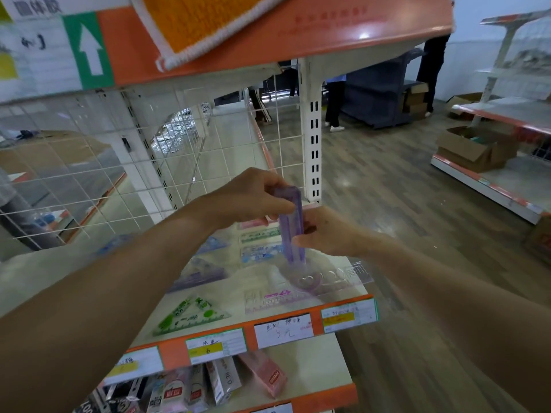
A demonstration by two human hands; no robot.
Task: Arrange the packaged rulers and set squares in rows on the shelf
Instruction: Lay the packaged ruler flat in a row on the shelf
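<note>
Head cam, dead centre of the frame: both hands are on one purple ruler pack (291, 225), held upright over the shelf (172, 352). The left hand (253, 195) has its fingers curled, pinching the top end. The right hand (326, 232) grips it lower down. A green set square (190, 315) lies flat at lower left, with more packs in rows behind it.
</note>
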